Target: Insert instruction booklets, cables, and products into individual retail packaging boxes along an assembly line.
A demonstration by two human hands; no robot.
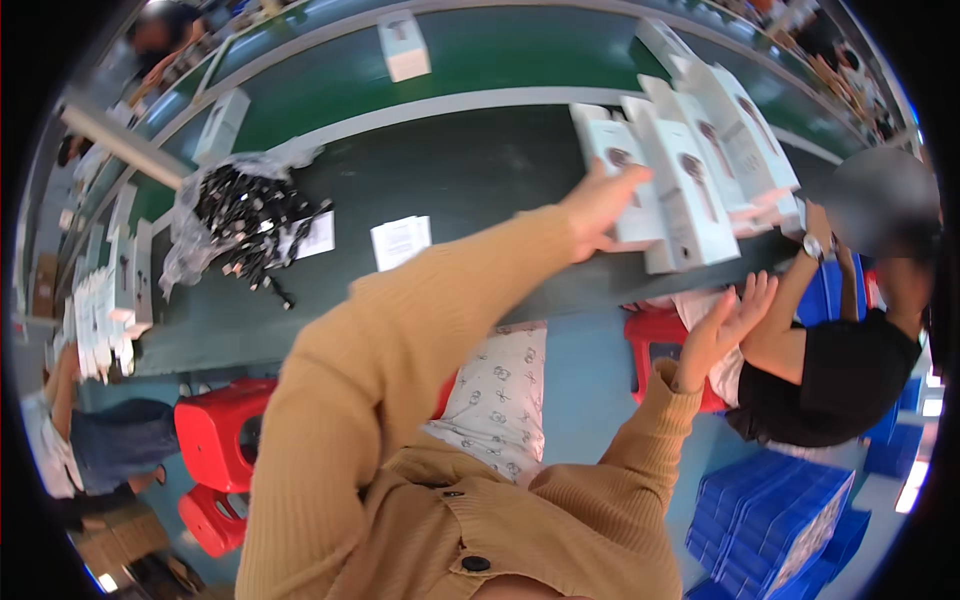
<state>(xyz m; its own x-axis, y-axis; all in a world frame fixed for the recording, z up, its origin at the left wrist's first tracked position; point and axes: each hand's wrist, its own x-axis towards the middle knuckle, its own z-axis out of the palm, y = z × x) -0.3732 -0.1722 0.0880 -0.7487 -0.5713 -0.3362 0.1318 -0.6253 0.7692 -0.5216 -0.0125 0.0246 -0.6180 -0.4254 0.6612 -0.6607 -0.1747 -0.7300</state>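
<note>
Several tall white boxes with a dark product picture stand close together at the right of the dark bench. My left hand (600, 207) reaches across the bench to the leftmost white box (634, 226), its fingers spread and lying against that box's left side and front. Beside it stands another white box (690, 215), with its top flap raised. In front of the bench edge, below and right of the boxes, my right hand (728, 325) is raised with fingers stretched out. It holds nothing and appears apart from the boxes.
A clear plastic bag (190, 235) spills black cables (255, 215) at the bench's left, near white paper sheets (400, 242). Behind runs a green conveyor (500, 55) carrying a white box (403, 47). A co-worker in black (850, 370) sits at right; red stools (222, 430) and blue crates (765, 520) stand below.
</note>
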